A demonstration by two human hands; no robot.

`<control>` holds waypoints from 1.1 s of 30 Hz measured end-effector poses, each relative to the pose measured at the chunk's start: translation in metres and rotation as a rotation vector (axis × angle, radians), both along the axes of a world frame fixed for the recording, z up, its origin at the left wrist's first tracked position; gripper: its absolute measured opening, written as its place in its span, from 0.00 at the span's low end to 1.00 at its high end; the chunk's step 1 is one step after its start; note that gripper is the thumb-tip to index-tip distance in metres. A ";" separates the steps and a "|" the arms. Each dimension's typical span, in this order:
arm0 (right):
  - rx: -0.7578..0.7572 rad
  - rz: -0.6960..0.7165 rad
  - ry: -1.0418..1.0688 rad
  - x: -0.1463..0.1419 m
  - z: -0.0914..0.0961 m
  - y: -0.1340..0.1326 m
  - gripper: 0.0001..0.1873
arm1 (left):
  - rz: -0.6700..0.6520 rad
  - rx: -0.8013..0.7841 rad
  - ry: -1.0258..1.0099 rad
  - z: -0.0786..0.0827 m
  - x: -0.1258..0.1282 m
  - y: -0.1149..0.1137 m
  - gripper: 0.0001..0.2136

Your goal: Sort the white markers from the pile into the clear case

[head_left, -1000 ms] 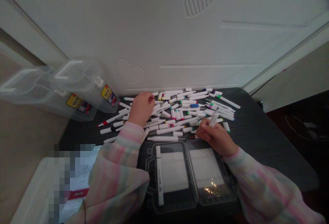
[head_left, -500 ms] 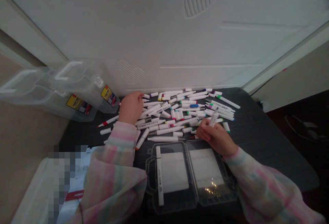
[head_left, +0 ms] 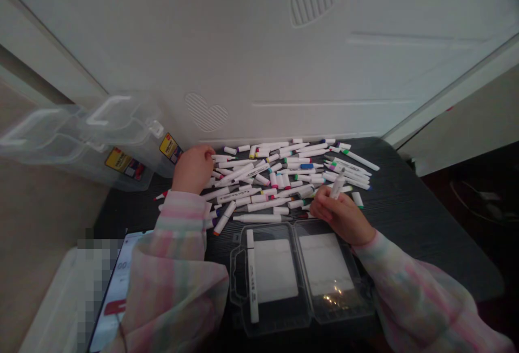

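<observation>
My right hand (head_left: 340, 213) pinches a white marker (head_left: 336, 186), its grey tip end pointing up, above the right part of the pile. At the pile's left edge is my left hand (head_left: 193, 169), fingers curled together beside a white marker (head_left: 224, 158); what they hold, if anything, is hidden. Loose white markers and separate caps with coloured ends lie spread between both hands. In front stands an open clear plastic case (head_left: 305, 310), with one capped marker (head_left: 252, 277) lying along its left side.
Two clear plastic boxes (head_left: 93, 150) with yellow labels stand at the left. A phone (head_left: 115, 288) lies at the lower left, partly behind my sleeve. The dark table (head_left: 413, 223) meets a white panel (head_left: 243, 61) at the back.
My left hand has moved left and slightly down, uncovering caps and markers at the pile's left side. More of the phone shows. My right hand stays put with its marker.
</observation>
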State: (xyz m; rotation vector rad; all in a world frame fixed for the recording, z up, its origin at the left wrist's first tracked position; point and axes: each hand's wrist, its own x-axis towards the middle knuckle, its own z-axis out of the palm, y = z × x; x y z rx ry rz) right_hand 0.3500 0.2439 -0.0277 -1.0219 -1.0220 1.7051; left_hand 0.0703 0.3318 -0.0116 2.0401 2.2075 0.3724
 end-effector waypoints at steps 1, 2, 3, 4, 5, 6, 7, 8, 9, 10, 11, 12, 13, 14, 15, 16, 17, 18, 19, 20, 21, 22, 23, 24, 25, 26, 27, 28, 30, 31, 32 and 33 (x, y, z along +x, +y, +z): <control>0.000 0.000 0.005 0.000 0.000 0.000 0.15 | -0.002 -0.009 0.008 0.000 -0.001 0.000 0.15; 0.000 0.002 0.010 0.000 0.000 0.000 0.15 | -0.009 -0.019 0.016 -0.001 -0.002 0.000 0.15; 0.001 0.005 0.013 0.000 0.000 0.000 0.15 | -0.023 -0.031 0.024 -0.002 -0.001 0.000 0.15; 0.001 0.007 0.014 0.000 0.000 0.000 0.15 | -0.040 -0.041 0.032 -0.003 0.000 0.000 0.15; 0.002 0.007 0.013 0.000 0.000 0.000 0.15 | -0.058 -0.050 0.041 -0.004 0.001 -0.001 0.15; 0.003 0.006 0.011 -0.001 0.000 0.000 0.15 | -0.074 -0.056 0.052 -0.005 0.002 -0.001 0.15; 0.005 0.003 0.010 -0.001 0.000 0.000 0.14 | -0.088 -0.060 0.063 -0.007 0.003 0.000 0.15; 0.008 0.000 0.008 -0.001 0.000 0.000 0.14 | -0.098 -0.062 0.075 -0.008 0.004 0.000 0.15; 0.009 -0.002 0.005 -0.001 0.000 0.000 0.14 | -0.107 -0.062 0.086 -0.009 0.005 0.000 0.15; 0.010 -0.003 0.001 -0.001 0.001 0.000 0.14 | -0.113 -0.062 0.096 -0.010 0.005 0.001 0.15; 0.011 -0.001 -0.003 -0.001 0.001 0.000 0.14 | -0.119 -0.060 0.104 -0.011 0.005 0.002 0.16; 0.013 -0.001 -0.006 -0.001 0.001 -0.001 0.15 | -0.124 -0.059 0.110 -0.011 0.004 0.002 0.16; 0.013 -0.001 -0.008 -0.001 0.001 -0.001 0.15 | -0.129 -0.058 0.115 -0.012 0.004 0.003 0.16; 0.012 0.001 -0.008 -0.001 0.001 -0.001 0.15 | -0.134 -0.058 0.119 -0.012 0.003 0.003 0.16; 0.011 0.002 -0.005 -0.001 0.001 0.000 0.15 | -0.139 -0.058 0.122 -0.013 0.003 0.004 0.16; 0.010 0.002 -0.002 -0.001 0.001 0.000 0.15 | -0.145 -0.059 0.123 -0.014 0.003 0.004 0.16; 0.007 0.001 -0.001 -0.001 0.001 0.000 0.15 | -0.150 -0.060 0.122 -0.014 0.003 0.004 0.16; 0.004 0.000 -0.004 -0.001 0.001 0.000 0.15 | -0.154 -0.061 0.120 -0.015 0.003 0.005 0.16; 0.003 0.000 -0.008 -0.001 0.001 0.000 0.15 | -0.156 -0.062 0.117 -0.015 0.003 0.005 0.16; 0.002 -0.001 -0.011 -0.001 0.001 0.001 0.15 | -0.157 -0.063 0.115 -0.016 0.003 0.005 0.16; 0.001 -0.001 -0.012 -0.001 0.000 0.001 0.15 | -0.156 -0.063 0.112 -0.016 0.004 0.005 0.16; 0.001 -0.001 -0.009 -0.001 0.000 0.001 0.15 | -0.154 -0.063 0.110 -0.016 0.004 0.004 0.16; 0.002 -0.001 -0.004 -0.001 0.000 0.001 0.15 | -0.153 -0.063 0.109 -0.016 0.004 0.004 0.16; 0.002 -0.001 0.003 -0.001 0.000 0.001 0.15 | -0.153 -0.063 0.108 -0.017 0.004 0.004 0.16; 0.002 -0.001 0.007 0.000 0.000 0.001 0.15 | -0.153 -0.063 0.108 -0.016 0.004 0.004 0.16; 0.002 -0.001 0.007 0.000 0.000 0.001 0.15 | -0.153 -0.064 0.108 -0.016 0.004 0.004 0.16; 0.002 -0.001 0.006 0.000 0.000 0.001 0.15 | -0.153 -0.064 0.108 -0.016 0.004 0.004 0.16; 0.002 0.000 0.005 0.000 0.000 0.000 0.15 | -0.152 -0.064 0.109 -0.016 0.004 0.004 0.16; 0.004 -0.001 0.008 -0.001 0.001 0.000 0.15 | -0.149 -0.061 0.110 -0.015 0.005 0.003 0.16; 0.007 -0.001 0.012 -0.001 0.001 0.000 0.15 | -0.147 -0.060 0.110 -0.015 0.005 0.003 0.16; 0.010 -0.001 0.015 -0.001 0.001 0.000 0.15 | -0.145 -0.058 0.110 -0.015 0.006 0.003 0.16; 0.013 0.000 0.017 -0.001 0.001 0.000 0.15 | -0.144 -0.057 0.108 -0.015 0.006 0.003 0.16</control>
